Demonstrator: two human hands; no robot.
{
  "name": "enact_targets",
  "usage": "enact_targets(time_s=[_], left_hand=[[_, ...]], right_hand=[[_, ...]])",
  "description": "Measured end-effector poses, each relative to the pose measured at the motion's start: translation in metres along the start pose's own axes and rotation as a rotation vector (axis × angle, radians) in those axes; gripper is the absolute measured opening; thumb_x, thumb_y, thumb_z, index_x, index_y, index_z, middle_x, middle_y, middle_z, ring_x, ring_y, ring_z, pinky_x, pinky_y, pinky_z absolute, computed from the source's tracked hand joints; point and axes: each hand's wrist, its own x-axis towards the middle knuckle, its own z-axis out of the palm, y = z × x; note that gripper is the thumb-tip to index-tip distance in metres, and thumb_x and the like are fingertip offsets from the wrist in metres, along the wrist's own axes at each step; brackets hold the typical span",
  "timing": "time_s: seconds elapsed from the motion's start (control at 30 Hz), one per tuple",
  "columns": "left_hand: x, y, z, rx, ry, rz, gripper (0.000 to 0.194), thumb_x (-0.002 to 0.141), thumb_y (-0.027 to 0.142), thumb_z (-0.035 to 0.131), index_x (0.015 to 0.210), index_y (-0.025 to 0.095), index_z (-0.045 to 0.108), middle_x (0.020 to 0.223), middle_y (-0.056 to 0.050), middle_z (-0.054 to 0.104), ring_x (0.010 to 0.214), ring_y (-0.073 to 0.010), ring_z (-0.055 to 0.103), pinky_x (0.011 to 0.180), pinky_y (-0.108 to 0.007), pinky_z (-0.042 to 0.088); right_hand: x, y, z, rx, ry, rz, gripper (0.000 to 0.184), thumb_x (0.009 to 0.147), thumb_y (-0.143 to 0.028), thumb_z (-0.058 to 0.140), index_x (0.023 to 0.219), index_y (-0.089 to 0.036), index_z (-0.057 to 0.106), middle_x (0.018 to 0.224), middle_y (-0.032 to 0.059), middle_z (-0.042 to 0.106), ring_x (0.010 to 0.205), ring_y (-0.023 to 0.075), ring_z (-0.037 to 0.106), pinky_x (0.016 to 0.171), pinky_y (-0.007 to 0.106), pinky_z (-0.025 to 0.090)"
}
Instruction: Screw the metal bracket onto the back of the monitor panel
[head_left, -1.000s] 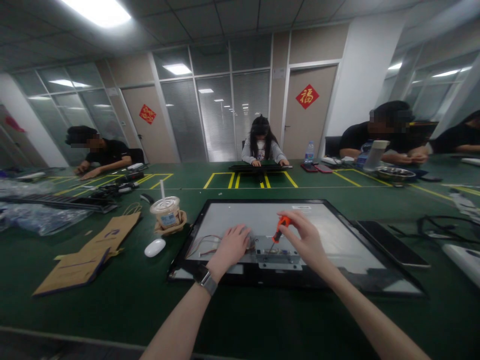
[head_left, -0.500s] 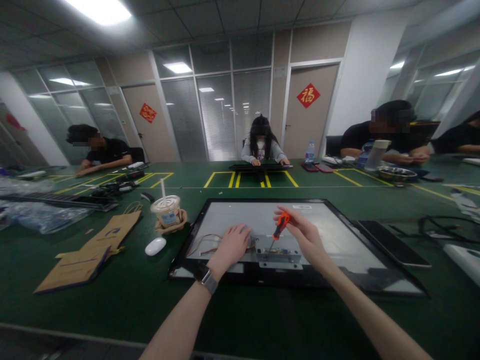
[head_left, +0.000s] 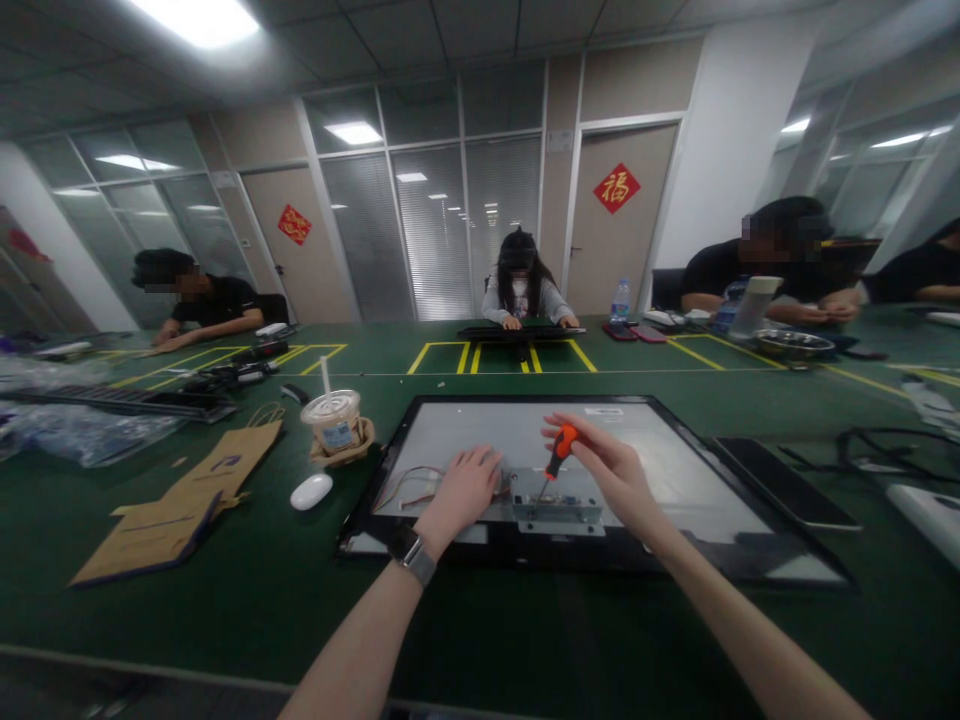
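Note:
A large flat screen panel point(head_left: 660, 470) with a black frame lies on the table before me, its grey back facing up. On its near part sits a metal bracket point(head_left: 570, 512) with a circuit board inside. My right hand point(head_left: 611, 465) grips an orange and black screwdriver point(head_left: 562, 448), its shaft slanting down to the board. Just left of the bracket, my left hand point(head_left: 469, 485) lies on the panel with fingers stretched out; the fingertips are near the bracket's edge. Thin cables point(head_left: 411, 485) run out to the left of that hand.
Left of the panel stand a drink cup point(head_left: 334, 420) in a cardboard holder, a white mouse point(head_left: 311, 491) and a paper bag point(head_left: 180, 510). At right lie a black phone-like slab point(head_left: 784, 482) and cables. Across the table a person point(head_left: 521, 285) handles a dark panel; others sit on both sides.
The screwdriver and my right hand have shifted very slightly, with the tip still at the bracket. My left hand has stayed in place.

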Motion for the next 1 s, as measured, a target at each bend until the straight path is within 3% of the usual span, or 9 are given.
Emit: enact_targets(time_s=[0.17, 0.4, 0.6, 0.7, 0.9, 1.0], left_hand=[[0.000, 0.000, -0.001, -0.022, -0.011, -0.013, 0.039, 0.102, 0.026, 0.036, 0.139, 0.022, 0.048, 0.147, -0.010, 0.050, 0.134, -0.0250, 0.048, 0.112, -0.046, 0.037], [0.000, 0.000, -0.002, -0.025, -0.015, -0.014, 0.039, 0.102, 0.026, 0.036, 0.139, 0.023, 0.048, 0.147, -0.009, 0.050, 0.133, -0.0249, 0.049, 0.112, -0.046, 0.038], [0.000, 0.001, -0.002, 0.005, -0.021, -0.001, 0.038, 0.103, 0.026, 0.036, 0.138, 0.021, 0.049, 0.145, -0.011, 0.052, 0.134, -0.0251, 0.049, 0.111, -0.046, 0.038], [0.000, 0.000, -0.002, 0.004, -0.015, 0.003, 0.038, 0.103, 0.026, 0.036, 0.138, 0.021, 0.049, 0.145, -0.012, 0.051, 0.133, -0.0249, 0.049, 0.111, -0.046, 0.038], [0.000, 0.000, -0.002, -0.015, -0.007, -0.001, 0.038, 0.102, 0.026, 0.036, 0.138, 0.022, 0.050, 0.146, -0.010, 0.051, 0.133, -0.0240, 0.049, 0.112, -0.045, 0.038], [0.000, 0.000, -0.002, -0.015, -0.013, -0.004, 0.039, 0.102, 0.026, 0.035, 0.138, 0.021, 0.049, 0.145, -0.011, 0.051, 0.133, -0.0245, 0.050, 0.112, -0.046, 0.038]], right_hand=[[0.001, 0.004, -0.001, 0.069, 0.003, 0.037, 0.031, 0.091, -0.034, 0.064, 0.120, -0.028, 0.070, 0.115, 0.0063, 0.074, 0.105, 0.0248, 0.071, 0.094, 0.046, 0.058], [0.004, 0.000, 0.002, -0.106, 0.120, -0.081, 0.018, 0.077, -0.037, 0.078, 0.090, -0.025, 0.077, 0.086, 0.0042, 0.066, 0.078, 0.0191, 0.067, 0.072, 0.034, 0.061], [0.000, -0.006, 0.003, -0.059, 0.021, -0.038, 0.027, 0.095, -0.039, 0.056, 0.113, -0.029, 0.073, 0.115, 0.0077, 0.070, 0.104, 0.0238, 0.069, 0.091, 0.041, 0.056], [-0.001, -0.001, 0.002, 0.034, -0.016, 0.023, 0.031, 0.094, -0.039, 0.058, 0.122, -0.029, 0.068, 0.111, 0.0071, 0.073, 0.100, 0.0240, 0.071, 0.090, 0.043, 0.057], [0.002, 0.003, -0.001, -0.080, 0.081, -0.039, 0.020, 0.082, -0.039, 0.073, 0.095, -0.025, 0.077, 0.089, 0.0053, 0.065, 0.080, 0.0193, 0.066, 0.074, 0.034, 0.060], [0.003, 0.003, -0.002, -0.041, 0.059, -0.018, 0.021, 0.087, -0.041, 0.067, 0.098, -0.026, 0.077, 0.097, 0.0063, 0.067, 0.088, 0.0207, 0.067, 0.081, 0.036, 0.059]])
